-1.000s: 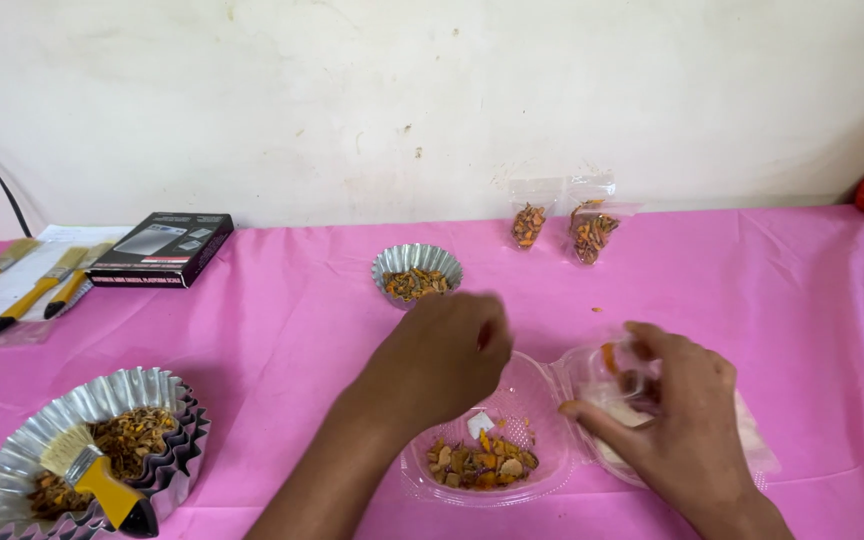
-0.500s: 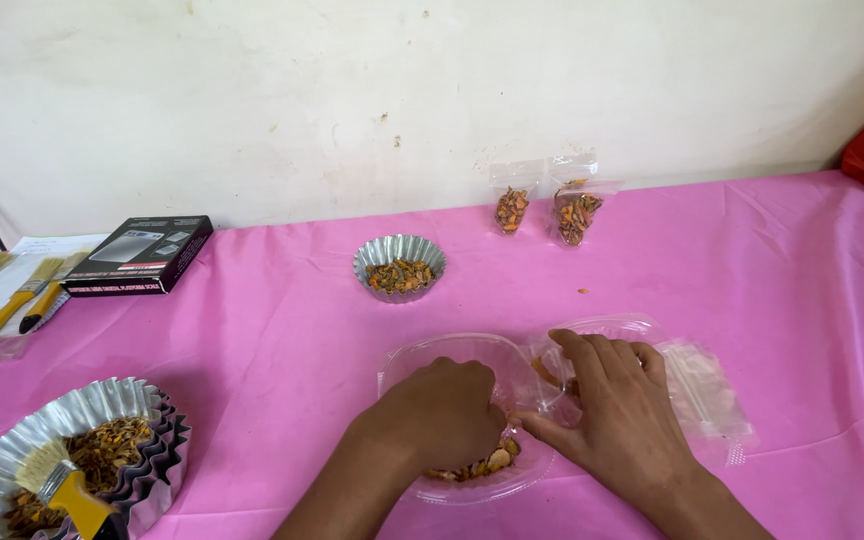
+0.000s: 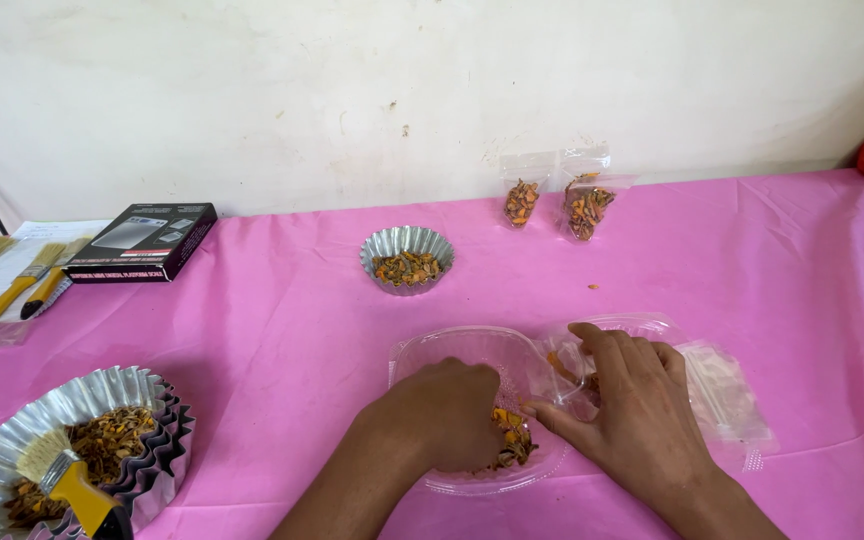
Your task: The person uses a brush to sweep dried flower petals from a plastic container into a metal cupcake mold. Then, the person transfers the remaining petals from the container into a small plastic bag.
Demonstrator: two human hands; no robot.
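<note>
My left hand point(image 3: 447, 415) reaches into a clear plastic container point(image 3: 452, 350) on the pink tablecloth, its fingers curled over orange-brown dried pieces point(image 3: 514, 440) at the container's right side. Whether it grips any pieces is hidden under the fingers. My right hand point(image 3: 632, 400) lies next to it on the container's clear hinged lid point(image 3: 642, 322), pinching a small clear plastic bag point(image 3: 564, 372) at the container's edge. More flat clear bags point(image 3: 727, 392) lie under and to the right of that hand.
A small foil cup point(image 3: 407, 258) of dried pieces stands behind the container. Two filled clear bags point(image 3: 552, 205) lean on the wall. A large foil dish point(image 3: 92, 440) with a yellow-handled brush point(image 3: 67, 480) sits front left. A black box point(image 3: 142, 240) and more brushes point(image 3: 12, 285) lie far left.
My left hand dropped from above the container down into the dried pieces. My right hand came lower and leftward onto the lid and bag. The view shifted to the right.
</note>
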